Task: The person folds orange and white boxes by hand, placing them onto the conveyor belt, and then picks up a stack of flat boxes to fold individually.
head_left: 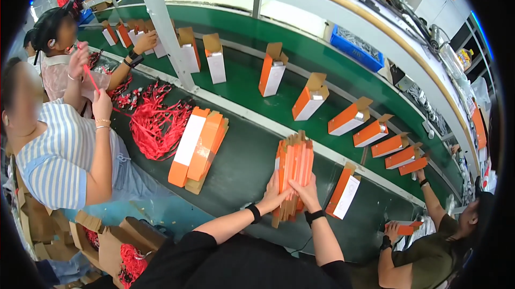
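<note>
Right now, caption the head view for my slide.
Left hand and right hand grip stacked flattened orange cardboard boxes beside a long green belt bearing open-topped orange-and-white cardboard boxes.

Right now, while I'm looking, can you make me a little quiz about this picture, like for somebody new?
1. What do the camera wearer's left hand and right hand hold together?
2. True or false: the tangled heap of red straps lies to the right of both those hands.
3. What colour is the long, flat conveyor belt under the row of open orange-and-white cardboard boxes? A) yellow B) green C) purple

Key:
1. A stack of folded-flat orange cardboard
2. False; it lies to their left
3. B
</note>
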Demonstrator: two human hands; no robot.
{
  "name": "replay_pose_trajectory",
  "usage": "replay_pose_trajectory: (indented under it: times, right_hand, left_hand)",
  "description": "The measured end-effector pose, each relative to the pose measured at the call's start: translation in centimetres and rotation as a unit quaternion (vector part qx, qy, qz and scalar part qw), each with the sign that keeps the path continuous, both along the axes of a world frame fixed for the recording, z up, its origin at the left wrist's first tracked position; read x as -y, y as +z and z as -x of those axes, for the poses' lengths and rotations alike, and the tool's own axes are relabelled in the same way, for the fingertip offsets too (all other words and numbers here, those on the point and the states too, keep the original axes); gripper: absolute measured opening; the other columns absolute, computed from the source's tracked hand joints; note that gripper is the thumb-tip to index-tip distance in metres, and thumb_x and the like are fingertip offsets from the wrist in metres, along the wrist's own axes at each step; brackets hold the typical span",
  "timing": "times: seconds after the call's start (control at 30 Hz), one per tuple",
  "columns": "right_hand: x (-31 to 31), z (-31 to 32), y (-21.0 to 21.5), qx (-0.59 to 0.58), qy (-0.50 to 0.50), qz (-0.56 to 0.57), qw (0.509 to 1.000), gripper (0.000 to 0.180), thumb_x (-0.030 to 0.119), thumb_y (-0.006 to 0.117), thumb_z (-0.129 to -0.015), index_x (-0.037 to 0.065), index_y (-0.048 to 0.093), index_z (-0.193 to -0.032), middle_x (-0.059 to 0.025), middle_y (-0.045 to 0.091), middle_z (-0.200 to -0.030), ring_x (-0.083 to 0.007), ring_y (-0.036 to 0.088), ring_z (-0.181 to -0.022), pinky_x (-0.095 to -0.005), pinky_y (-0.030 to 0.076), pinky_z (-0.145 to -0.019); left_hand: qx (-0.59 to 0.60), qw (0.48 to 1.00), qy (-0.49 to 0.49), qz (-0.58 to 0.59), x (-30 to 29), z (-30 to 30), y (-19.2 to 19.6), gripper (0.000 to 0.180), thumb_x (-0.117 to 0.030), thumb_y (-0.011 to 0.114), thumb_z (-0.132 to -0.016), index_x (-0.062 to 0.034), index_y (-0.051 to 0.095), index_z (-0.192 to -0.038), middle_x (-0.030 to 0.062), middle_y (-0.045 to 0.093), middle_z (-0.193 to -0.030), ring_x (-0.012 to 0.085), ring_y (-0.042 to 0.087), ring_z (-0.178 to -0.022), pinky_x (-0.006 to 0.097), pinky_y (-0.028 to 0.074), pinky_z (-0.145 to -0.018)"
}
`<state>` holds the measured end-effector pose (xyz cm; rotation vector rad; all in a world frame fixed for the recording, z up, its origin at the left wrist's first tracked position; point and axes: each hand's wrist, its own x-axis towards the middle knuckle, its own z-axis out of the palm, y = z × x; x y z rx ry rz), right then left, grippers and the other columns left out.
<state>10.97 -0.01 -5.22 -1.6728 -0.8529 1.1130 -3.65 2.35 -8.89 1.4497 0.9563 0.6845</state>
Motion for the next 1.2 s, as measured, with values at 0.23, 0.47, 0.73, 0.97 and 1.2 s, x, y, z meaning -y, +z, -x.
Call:
replay_pose_trajectory:
  times: [0.23, 0.47, 0.73, 0.97, 1.2]
  right_hand:
    - [-3.6, 2.8, 3.6, 0.243, 0.032, -0.088, 0.965, 0.104, 0.035, 0.078, -0.072, -0.006, 0.013, -0.142, -0.0262, 0.034, -0.139, -0.035, 0.038, -0.129, -0.0425, 0.035, -0.104]
    - [-3.5, 2.3, 1.7, 0.437, 0.023, 0.123, 0.89, 0.109, 0.049, 0.073, -0.072, 0.017, 0.003, -0.149, -0.0262, 0.002, -0.151, -0.0567, 0.007, -0.134, -0.0758, 0.019, -0.094]
    - [-3.1, 1.9, 1.8, 0.406, 0.03, 0.121, 0.905, 0.109, 0.051, 0.071, -0.072, 0.017, 0.002, -0.149, -0.0267, 0.003, -0.151, -0.057, 0.007, -0.134, -0.0741, 0.019, -0.096]
    - [-2.6, 0.8, 1.0, 0.392, 0.023, 0.142, 0.909, 0.103, 0.049, 0.067, -0.077, 0.019, 0.002, -0.15, -0.029, 0.004, -0.151, -0.0593, 0.01, -0.131, -0.0636, 0.021, -0.104]
    - [-2.3, -0.7, 2.1, 0.332, 0.074, 0.136, 0.93, 0.089, 0.054, 0.061, -0.079, 0.013, 0.021, -0.147, -0.0241, 0.023, -0.147, -0.0494, 0.027, -0.129, -0.0578, 0.03, -0.102]
  left_hand:
    - [0.352, 0.905, -0.048, 0.235, -5.3, 1.1, 0.4, 0.069, -0.021, 0.048, -0.092, -0.0061, 0.012, -0.149, 0.008, 0.034, -0.145, 0.0206, 0.041, -0.127, 0.033, 0.037, -0.101]
    - [-0.159, 0.98, 0.075, -0.09, -4.7, 5.1, 1.0, 0.043, -0.039, 0.045, -0.094, -0.0008, 0.063, -0.099, 0.0232, 0.063, -0.094, 0.0399, 0.057, -0.092, 0.046, 0.046, -0.081]
    - [-0.34, 0.935, -0.082, -0.056, 11.0, 10.6, 1.5, 0.03, -0.028, 0.056, -0.087, -0.007, 0.057, -0.109, 0.02, 0.061, -0.075, 0.0385, 0.061, -0.077, 0.046, 0.05, -0.068]
    - [-0.551, 0.79, -0.232, -0.134, 15.1, 22.3, 3.3, 0.013, -0.011, 0.056, -0.075, -0.0079, 0.067, -0.069, 0.0132, 0.065, -0.068, 0.029, 0.067, -0.065, 0.041, 0.053, -0.056]
    - [-0.849, 0.499, -0.147, 0.095, 18.7, 37.0, -8.5, 0.071, -0.03, 0.043, -0.092, -0.0177, 0.005, -0.15, 0.0099, 0.065, -0.103, 0.0267, 0.066, -0.074, 0.047, 0.048, -0.054]
